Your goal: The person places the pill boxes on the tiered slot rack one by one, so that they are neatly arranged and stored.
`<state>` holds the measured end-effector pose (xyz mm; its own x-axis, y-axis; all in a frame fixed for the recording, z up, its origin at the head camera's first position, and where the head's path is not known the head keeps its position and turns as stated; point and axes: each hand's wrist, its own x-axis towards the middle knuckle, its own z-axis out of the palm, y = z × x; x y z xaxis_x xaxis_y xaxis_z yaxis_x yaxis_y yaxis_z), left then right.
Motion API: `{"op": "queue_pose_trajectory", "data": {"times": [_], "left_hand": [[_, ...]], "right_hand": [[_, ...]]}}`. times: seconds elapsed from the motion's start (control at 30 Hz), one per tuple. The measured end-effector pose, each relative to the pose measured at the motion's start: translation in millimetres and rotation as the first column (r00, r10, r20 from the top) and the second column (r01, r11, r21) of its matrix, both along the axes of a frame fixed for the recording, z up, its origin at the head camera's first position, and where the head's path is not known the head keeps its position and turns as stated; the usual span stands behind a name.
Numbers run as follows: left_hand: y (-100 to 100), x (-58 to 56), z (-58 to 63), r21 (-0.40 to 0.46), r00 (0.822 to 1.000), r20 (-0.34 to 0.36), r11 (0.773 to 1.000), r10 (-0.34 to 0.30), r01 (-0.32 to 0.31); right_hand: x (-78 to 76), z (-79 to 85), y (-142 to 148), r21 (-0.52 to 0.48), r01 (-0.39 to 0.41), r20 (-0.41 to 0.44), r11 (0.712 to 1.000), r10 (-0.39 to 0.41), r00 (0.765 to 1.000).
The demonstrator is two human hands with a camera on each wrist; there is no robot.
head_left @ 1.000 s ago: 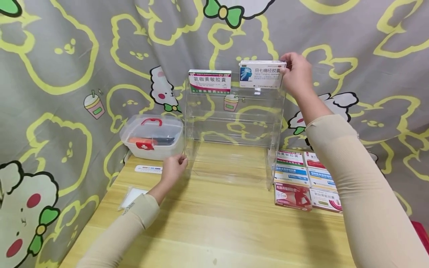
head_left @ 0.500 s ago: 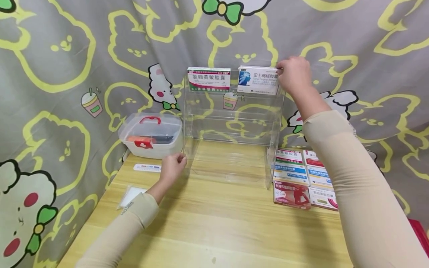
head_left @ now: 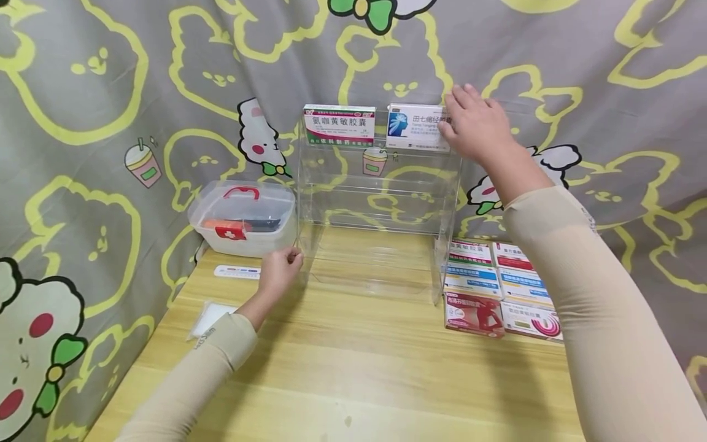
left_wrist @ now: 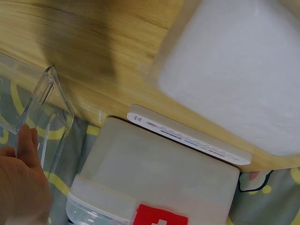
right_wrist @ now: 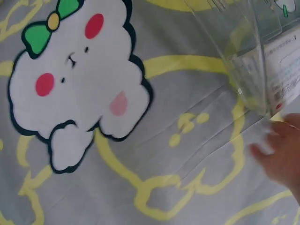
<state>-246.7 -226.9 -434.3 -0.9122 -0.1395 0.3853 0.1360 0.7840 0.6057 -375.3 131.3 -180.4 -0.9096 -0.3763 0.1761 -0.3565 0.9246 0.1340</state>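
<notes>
A clear acrylic tiered stand (head_left: 442, 264) stands at the back of the table. My left hand (head_left: 280, 270) pinches the front edge of its left side panel, and the left wrist view shows thumb and fingers (left_wrist: 27, 145) on that edge. On the top tier, at the right, is a white medicine box (head_left: 411, 132) with a blue head picture. My right hand (head_left: 479, 126) lies over that box's right end with straightened fingers, covering part of its print. A white, green and magenta medicine box (head_left: 339, 126) sits at the top tier's left.
A translucent first-aid box (head_left: 243, 239) with a red handle stands left of the rack. A white thermometer-like strip (head_left: 236, 272) and a white packet (head_left: 212, 318) lie before it. Several medicine boxes, including a red one (head_left: 474, 315), lie to the right. A patterned curtain (head_left: 508, 37) hangs behind.
My right hand has let go of the white medicine box's right end and straightened its fingers over it. The box now stands lined up on the top tier. The left hand keeps its pinch.
</notes>
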Motion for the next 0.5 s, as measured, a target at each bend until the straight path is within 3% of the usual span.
{"op": "queue_pose_trajectory", "data": {"times": [0.13, 0.23, 0.4, 0.5], "left_hand": [[-0.1, 1.6, 4.6, 0.009, 0.999, 0.036, 1.000, -0.003, 0.003], [-1.2, 3.5, 8.0, 0.012, 0.998, 0.060, 1.000, 0.008, -0.009], [-0.3, 4.9, 10.7, 0.006, 0.997, 0.072, 1.000, 0.000, -0.001], [1.7, 5.8, 11.2, 0.013, 0.996, 0.090, 1.000, -0.006, 0.005]], "right_hand": [[16.4, 5.2, 10.9, 0.016, -0.104, -0.138, 0.994, 0.105, 0.985], [27.9, 10.5, 20.2, 0.020, -0.139, -0.187, 0.990, 0.140, 0.972], [41.8, 14.0, 48.4, -0.040, -0.116, -0.174, 0.992, 0.107, 0.979], [48.6, 5.4, 69.7, -0.068, -0.098, -0.174, 0.993, 0.085, 0.981]]}}
